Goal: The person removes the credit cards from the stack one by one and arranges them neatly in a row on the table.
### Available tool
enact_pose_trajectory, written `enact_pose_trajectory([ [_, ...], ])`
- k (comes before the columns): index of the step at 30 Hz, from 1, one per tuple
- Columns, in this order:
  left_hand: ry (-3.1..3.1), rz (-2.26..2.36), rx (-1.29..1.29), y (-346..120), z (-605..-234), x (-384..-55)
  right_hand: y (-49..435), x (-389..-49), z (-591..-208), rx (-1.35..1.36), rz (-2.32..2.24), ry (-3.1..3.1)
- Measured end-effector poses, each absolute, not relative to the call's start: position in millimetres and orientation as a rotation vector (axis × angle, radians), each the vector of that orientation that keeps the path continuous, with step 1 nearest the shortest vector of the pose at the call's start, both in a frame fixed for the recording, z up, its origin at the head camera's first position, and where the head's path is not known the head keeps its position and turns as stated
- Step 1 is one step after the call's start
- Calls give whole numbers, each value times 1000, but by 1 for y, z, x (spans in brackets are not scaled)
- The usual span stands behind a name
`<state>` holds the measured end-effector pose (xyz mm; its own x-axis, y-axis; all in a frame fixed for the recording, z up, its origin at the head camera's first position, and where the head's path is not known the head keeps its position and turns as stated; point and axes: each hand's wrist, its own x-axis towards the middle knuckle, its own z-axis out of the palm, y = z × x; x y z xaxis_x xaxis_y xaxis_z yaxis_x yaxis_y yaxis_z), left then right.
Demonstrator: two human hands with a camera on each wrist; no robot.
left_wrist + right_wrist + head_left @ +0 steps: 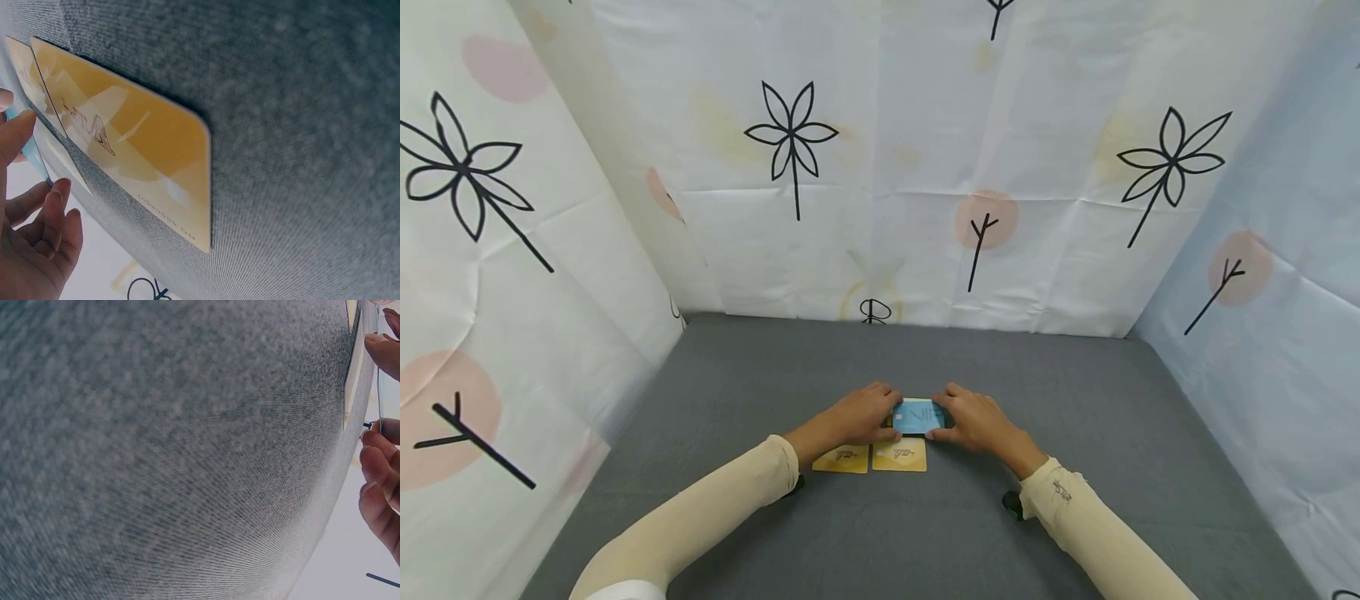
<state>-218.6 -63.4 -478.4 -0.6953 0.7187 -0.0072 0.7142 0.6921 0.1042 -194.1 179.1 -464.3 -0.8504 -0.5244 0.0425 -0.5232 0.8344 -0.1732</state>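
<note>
Fingers of my left hand (865, 415) and right hand (977, 421) pinch the blue card (917, 420) at left and right ends; I'd keep it level.

The yellow card (140, 140) reads "NO" — digits (157, 211) following, too small to tell.

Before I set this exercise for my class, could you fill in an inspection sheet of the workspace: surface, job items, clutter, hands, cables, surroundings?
Surface: gray cloth.
Job items: blue card, held raised off the cloth; two yellow cards lying flat, side by side; another pale card beyond them.
Clutter: nothing seen.
Hands: left hand pinches the blue card's left end; right hand pinches its right end.
Cables: nothing seen.
Surroundings: pale sheets printed with flowers and twigs, at the back and both sides.
</note>
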Motion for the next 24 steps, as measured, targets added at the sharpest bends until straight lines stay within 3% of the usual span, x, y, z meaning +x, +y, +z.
enact_pose_trajectory([
  [24,2824,142,1262,-60,-474,-212,187,-185,-460,-919,-297,3003],
])
